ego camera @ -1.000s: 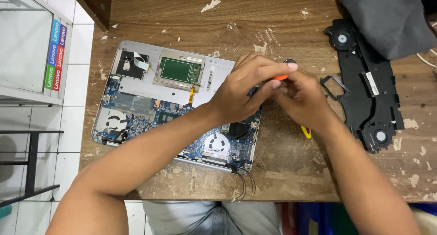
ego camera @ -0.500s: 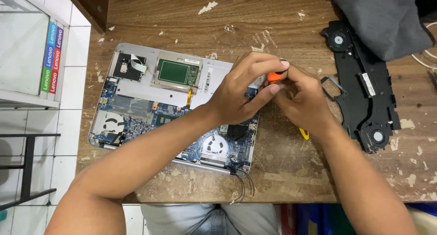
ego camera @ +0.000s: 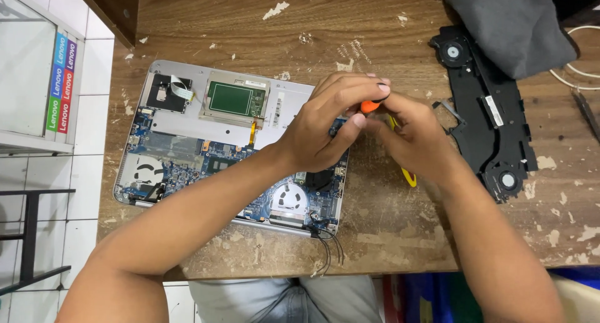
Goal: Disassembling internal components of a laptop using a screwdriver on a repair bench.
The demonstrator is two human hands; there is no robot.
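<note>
Orange plastic, a tool handle [ego camera: 371, 105], is pinched between the fingers of the left hand [ego camera: 325, 130] and the right hand [ego camera: 417, 140] at the laptop's [ego camera: 187, 120] 3 o'clock edge; its tip is hidden. A yellow piece [ego camera: 409, 176] shows under the right hand. Since earlier, little has shifted. The black panel [ego camera: 494, 120] lies at 3 o'clock.

Left hand [ego camera: 325, 132], right hand [ego camera: 415, 141], fingers pinched together
</note>
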